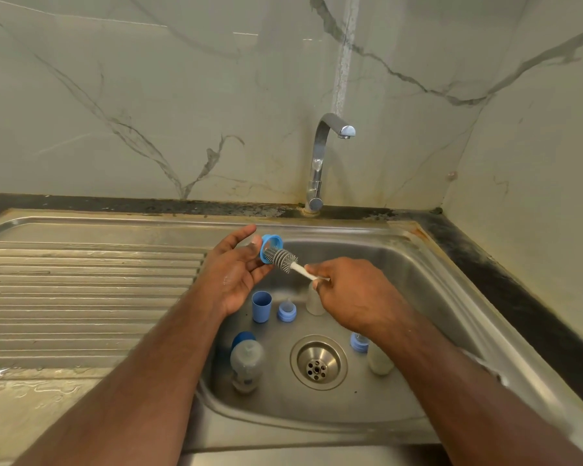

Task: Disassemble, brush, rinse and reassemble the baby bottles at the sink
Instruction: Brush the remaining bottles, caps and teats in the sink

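Over the stainless steel sink basin (401, 284), the left hand (231, 275), palm up, pinches a blue plastic bottle collar ring (269, 247) at its fingertips. The right hand (354, 294), knuckles up, fingers curled, grips a white-handled grey silicone bottle brush (285, 258), bristles inside the ring.
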The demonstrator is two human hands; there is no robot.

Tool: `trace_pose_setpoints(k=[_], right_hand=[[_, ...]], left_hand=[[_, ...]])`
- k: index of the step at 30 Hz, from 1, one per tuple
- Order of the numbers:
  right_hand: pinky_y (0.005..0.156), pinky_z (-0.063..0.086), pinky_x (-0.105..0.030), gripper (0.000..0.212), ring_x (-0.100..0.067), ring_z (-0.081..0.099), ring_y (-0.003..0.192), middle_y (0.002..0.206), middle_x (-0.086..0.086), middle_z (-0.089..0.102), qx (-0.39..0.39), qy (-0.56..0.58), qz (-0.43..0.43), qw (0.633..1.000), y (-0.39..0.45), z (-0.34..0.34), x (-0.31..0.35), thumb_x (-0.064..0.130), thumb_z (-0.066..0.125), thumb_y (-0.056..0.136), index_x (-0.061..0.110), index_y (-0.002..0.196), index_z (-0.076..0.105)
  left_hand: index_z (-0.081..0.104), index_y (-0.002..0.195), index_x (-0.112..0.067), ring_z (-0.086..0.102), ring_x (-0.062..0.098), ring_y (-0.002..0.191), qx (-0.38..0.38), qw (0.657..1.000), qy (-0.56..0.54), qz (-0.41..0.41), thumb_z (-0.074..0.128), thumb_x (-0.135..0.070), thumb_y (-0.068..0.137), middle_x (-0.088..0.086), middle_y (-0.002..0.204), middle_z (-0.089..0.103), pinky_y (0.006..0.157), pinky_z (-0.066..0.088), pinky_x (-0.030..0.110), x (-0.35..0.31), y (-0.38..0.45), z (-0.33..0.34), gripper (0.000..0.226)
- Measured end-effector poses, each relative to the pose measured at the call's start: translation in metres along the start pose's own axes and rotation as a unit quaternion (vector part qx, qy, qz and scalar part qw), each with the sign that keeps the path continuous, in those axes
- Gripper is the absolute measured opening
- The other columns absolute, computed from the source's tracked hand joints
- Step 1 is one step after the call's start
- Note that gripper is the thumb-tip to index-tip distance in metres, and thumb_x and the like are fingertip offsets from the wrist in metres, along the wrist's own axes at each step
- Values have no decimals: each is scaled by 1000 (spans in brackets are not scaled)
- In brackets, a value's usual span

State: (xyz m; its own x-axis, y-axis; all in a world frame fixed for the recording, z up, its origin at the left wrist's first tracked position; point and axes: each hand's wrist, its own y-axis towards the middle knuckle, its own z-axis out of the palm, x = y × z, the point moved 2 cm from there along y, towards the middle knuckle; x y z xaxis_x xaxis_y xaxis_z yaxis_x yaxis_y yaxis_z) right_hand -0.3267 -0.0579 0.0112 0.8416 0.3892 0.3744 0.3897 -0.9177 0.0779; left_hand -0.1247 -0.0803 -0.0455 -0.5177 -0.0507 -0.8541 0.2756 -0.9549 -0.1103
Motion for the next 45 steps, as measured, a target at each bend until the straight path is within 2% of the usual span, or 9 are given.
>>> trace_pose_setpoints(k=[3,7,10,12,17,27,33,39,45], right_hand=[[61,48,-22,33,-6,59,64,83,13,67,24,84,4,996,-1,-4,-3,29,56,100,41,130,63],[48,46,-19,28,0,53,50,70,10,63,-21,207,37,977,-3,-17,-14,24,58,100,37,122,68],[41,40,-14,27,5,51,39,71,7,62,-49,239,57,968,-2,-21,-18,21,56,101,34,122,67],[40,40,-14,27,2,53,41,75,3,64,-29,253,65,965,-2,-20,-17,21,53,102,31,124,65],[47,46,-26,32,-11,58,45,76,-5,71,35,233,62,970,0,-6,-15,26,46,104,34,131,61],[43,44,-22,37,-10,58,44,84,-4,72,46,228,71,970,2,9,-13,25,45,105,36,139,54],[46,44,-15,37,9,50,40,80,3,63,50,202,9,978,-3,1,-4,23,49,104,37,138,56],[44,42,-16,35,-1,50,43,76,1,64,16,222,37,974,2,-1,-9,21,50,104,35,135,60],[54,49,-21,35,-5,52,55,75,5,64,69,151,-6,986,-1,-6,-7,24,53,102,39,133,61]], left_hand=[[59,133,-12,75,27,99,-2,1000,-16,-5,58,-8,101,14,107,76,87,61,43,-2,1,-2,32],[58,132,-9,74,31,103,3,999,-43,-19,53,-11,104,17,112,75,88,61,44,-1,2,0,29],[58,131,-9,73,33,106,-1,998,-47,-28,53,-14,105,18,118,73,86,61,44,-1,1,1,28],[59,131,-9,73,34,107,-4,998,-48,-31,52,-14,105,18,118,73,85,61,43,-1,0,1,27],[59,129,-10,75,29,101,-10,998,-47,-27,50,-13,106,16,115,74,84,61,41,0,0,1,25],[57,135,-5,74,28,105,15,999,-4,-35,47,-10,107,17,121,72,88,61,40,5,-6,10,30],[59,132,-2,74,29,101,24,999,-20,-45,47,-11,107,21,120,71,73,64,34,1,-8,9,30],[60,129,-2,75,29,102,18,998,-24,-54,46,-11,107,19,114,74,82,63,38,1,-8,9,28],[63,127,-5,75,27,99,26,998,10,-57,49,-12,105,18,113,75,79,64,36,0,-10,8,26]])
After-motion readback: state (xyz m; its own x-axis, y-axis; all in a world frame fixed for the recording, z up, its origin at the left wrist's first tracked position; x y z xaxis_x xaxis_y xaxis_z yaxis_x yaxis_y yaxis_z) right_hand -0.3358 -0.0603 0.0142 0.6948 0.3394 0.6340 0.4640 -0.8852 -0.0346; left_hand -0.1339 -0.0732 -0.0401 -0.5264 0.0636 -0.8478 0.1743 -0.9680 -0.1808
